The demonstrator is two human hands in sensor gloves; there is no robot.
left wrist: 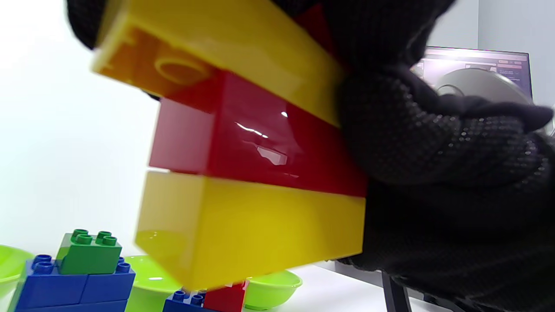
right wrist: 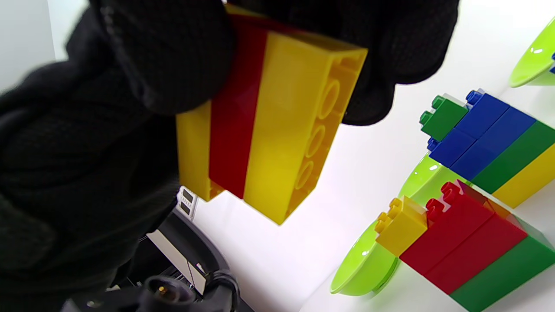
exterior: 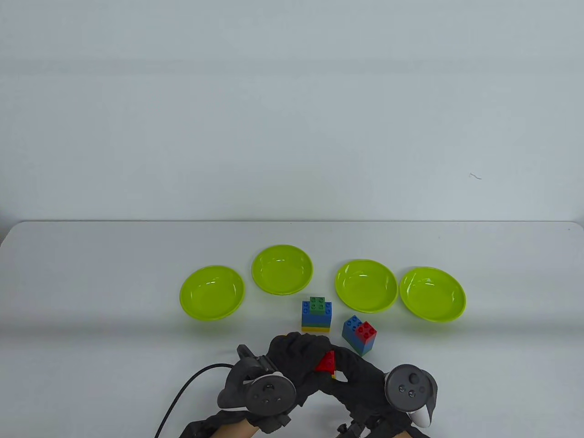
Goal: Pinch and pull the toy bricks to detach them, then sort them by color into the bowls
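Observation:
Both gloved hands meet near the table's front edge around a small stack of bricks point(exterior: 326, 362), yellow, red and yellow point(left wrist: 243, 173) point(right wrist: 269, 121). My left hand point(exterior: 303, 353) curls over it from the left, and my right hand point(exterior: 351, 370) grips it from the right. The stack is lifted off the table and tilted. Two more stacks stand just beyond. One is blue over green and yellow with a small green brick on top point(exterior: 316, 315) point(right wrist: 490, 143). The other has blue, red and green bricks point(exterior: 360, 335) and a small yellow brick on top point(right wrist: 468, 242).
Four lime-green bowls sit in a row behind the bricks: far left point(exterior: 212, 292), centre left point(exterior: 282, 269), centre right point(exterior: 366, 285), far right point(exterior: 432, 293). None shows any bricks inside. A black cable point(exterior: 182, 397) trails from the left hand's tracker.

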